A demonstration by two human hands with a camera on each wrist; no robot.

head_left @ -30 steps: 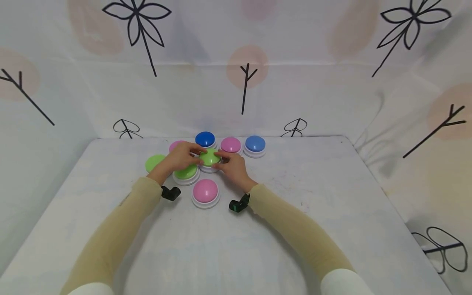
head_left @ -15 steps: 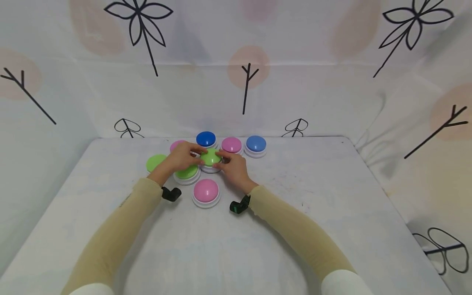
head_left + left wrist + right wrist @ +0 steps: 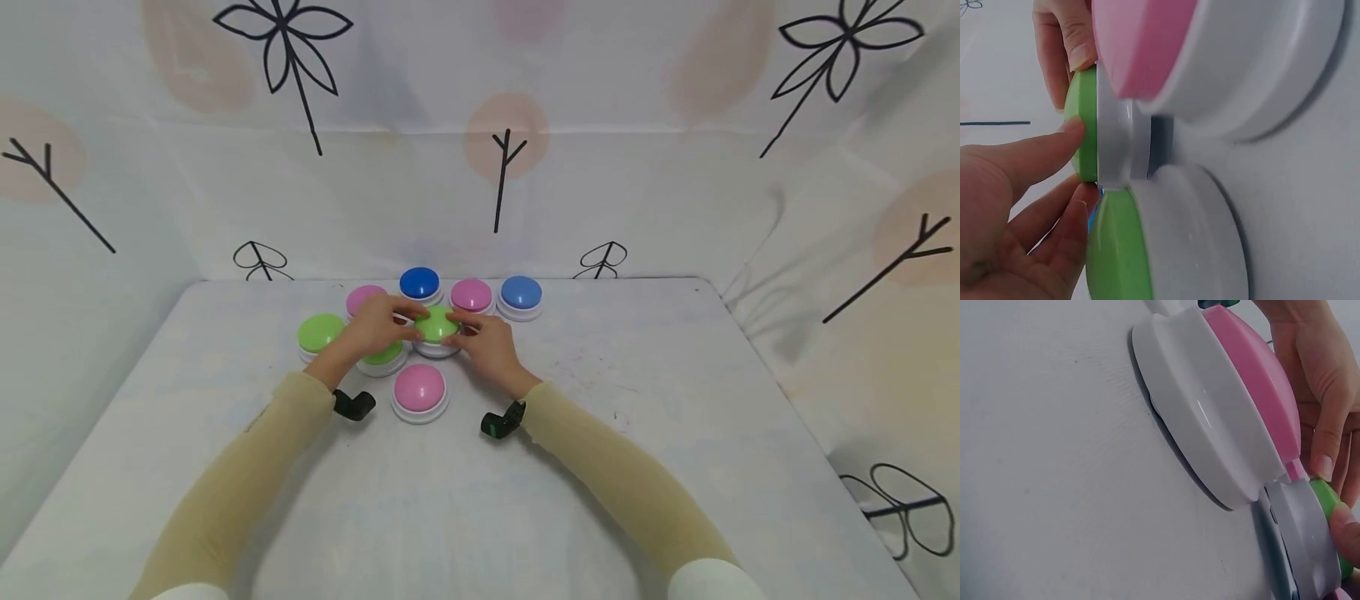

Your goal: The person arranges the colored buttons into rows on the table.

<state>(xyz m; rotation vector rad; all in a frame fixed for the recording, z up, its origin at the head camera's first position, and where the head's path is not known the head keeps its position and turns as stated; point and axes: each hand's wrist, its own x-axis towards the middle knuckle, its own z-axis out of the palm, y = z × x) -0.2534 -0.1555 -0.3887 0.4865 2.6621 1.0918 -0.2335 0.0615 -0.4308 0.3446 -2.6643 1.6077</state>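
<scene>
A green-domed push button (image 3: 436,323) with a white base is held between both hands. My left hand (image 3: 371,327) pinches its left side with thumb and fingers, and my right hand (image 3: 491,348) grips the right side. In the left wrist view, the thumb presses the green dome (image 3: 1087,147) of this button. The right wrist view shows a dark band between its white base (image 3: 1307,544) and the table. Just left of it, another green button (image 3: 386,357) is partly covered by my left hand. A pink button (image 3: 418,388) stands nearer to me.
Along the table's back edge stand a dark blue button (image 3: 419,282), a pink button (image 3: 472,295) and a light blue button (image 3: 521,292). Farther left are a pink button (image 3: 363,297) and a green button (image 3: 320,331). A patterned cloth (image 3: 420,192) hangs behind the white table (image 3: 420,517).
Both hands, with the green button between them, have shifted slightly right and toward me. A gap has widened between it and the back row. The other buttons stay where they were.
</scene>
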